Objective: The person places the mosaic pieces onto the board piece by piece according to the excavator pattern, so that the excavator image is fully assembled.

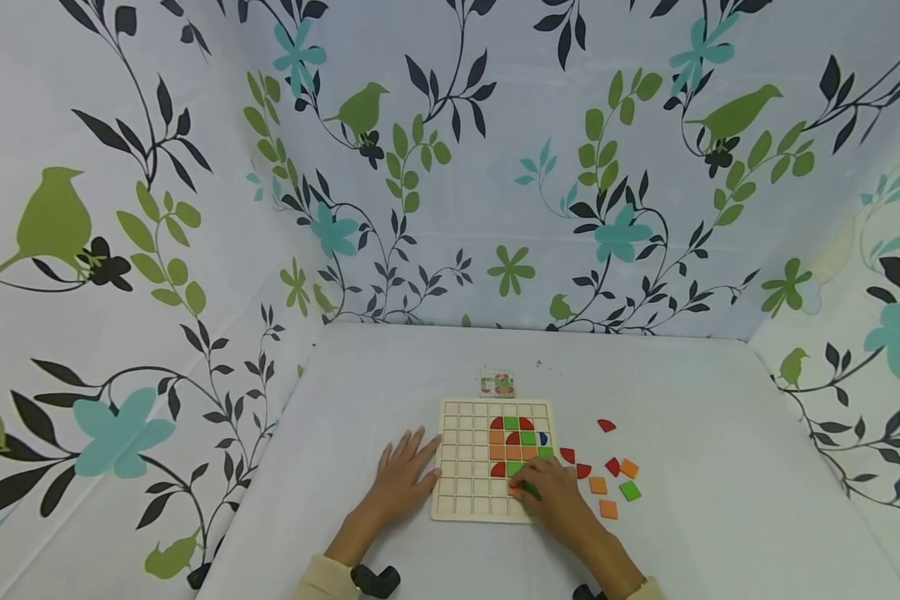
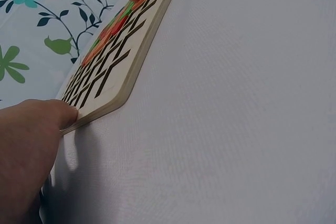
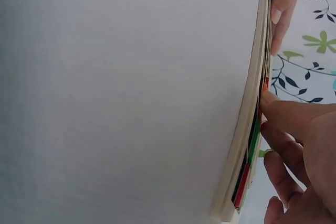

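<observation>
A wooden grid board [image 1: 461, 504] lies on the table, with red, green, orange and blue pieces in its right-hand cells. The left hand [image 1: 401, 479] lies beside the board's left edge, fingers spread, thumb touching the rim; the left wrist view shows that thumb at the board's corner. Over the lower right cells, the right hand [image 1: 558, 500] pinches an orange piece [image 1: 515, 492] between thumb and finger, down at the board. A green piece [image 1: 530, 489] shows partly under its fingers. The right wrist view shows the right hand [image 3: 310, 150] at the board's edge [image 3: 244, 114].
Loose red, orange and green pieces, among them a red one [image 1: 606, 425] and a green one [image 1: 630, 491], lie to the right of the board. A small pattern card [image 1: 497, 383] lies behind it. Patterned cloth [image 1: 435, 167] hangs around the table.
</observation>
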`<state>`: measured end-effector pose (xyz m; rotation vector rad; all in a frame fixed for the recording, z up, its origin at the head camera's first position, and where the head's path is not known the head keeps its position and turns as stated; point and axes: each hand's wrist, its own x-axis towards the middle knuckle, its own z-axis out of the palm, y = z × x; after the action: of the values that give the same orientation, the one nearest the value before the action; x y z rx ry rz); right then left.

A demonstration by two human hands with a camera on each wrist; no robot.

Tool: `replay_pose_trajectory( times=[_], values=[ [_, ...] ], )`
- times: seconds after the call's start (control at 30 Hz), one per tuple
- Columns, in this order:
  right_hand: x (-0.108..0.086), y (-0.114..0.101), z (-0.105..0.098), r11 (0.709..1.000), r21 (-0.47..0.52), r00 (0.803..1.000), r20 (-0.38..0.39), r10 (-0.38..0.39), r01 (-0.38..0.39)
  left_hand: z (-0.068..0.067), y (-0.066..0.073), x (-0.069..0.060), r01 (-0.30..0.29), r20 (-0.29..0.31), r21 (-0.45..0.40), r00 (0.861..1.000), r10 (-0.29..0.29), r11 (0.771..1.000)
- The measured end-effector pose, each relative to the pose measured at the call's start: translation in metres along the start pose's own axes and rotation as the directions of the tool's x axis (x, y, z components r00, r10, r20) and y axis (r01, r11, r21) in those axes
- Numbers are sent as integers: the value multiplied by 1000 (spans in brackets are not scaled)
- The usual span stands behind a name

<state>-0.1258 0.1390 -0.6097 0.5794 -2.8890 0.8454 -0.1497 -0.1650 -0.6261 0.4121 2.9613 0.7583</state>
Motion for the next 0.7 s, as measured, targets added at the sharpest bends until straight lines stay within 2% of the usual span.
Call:
replay_pose_trajectory(
  times=[0.13, 0.27, 0.33, 0.43, 0.5, 0.57, 0.7],
  values=[
    [2, 1, -7, 999, 16, 999, 21, 28, -28, 0, -1, -1, -4, -1, -4, 1000, 4, 1000],
    [10, 17, -23, 987, 22, 987, 0, 159, -159, 0, 0, -1, -6, -4, -14, 1000, 6, 1000],
    [15, 33, -36, 972, 12, 971, -31, 237, -236, 0, 1, 0, -6, 0, -16, 1000, 6, 1000],
    [22, 59, -56, 938, -34, 936, -85, 342, -346, 1, 1, 0, -7, 5, -16, 1000, 7, 1000],
    [26, 74, -67, 915, -80, 916, -103, 387, -395, 1, 0, 1, -6, 5, -12, 1000, 6, 1000],
    [30, 87, -74, 900, -115, 906, -108, 410, -420, 2, -1, 2, -7, -7, -12, 1000, 7, 1000],
    [34, 103, -75, 902, -108, 909, -51, 414, -417, 4, -2, 0, -3, -2, -13, 1000, 3, 1000]
  ],
)
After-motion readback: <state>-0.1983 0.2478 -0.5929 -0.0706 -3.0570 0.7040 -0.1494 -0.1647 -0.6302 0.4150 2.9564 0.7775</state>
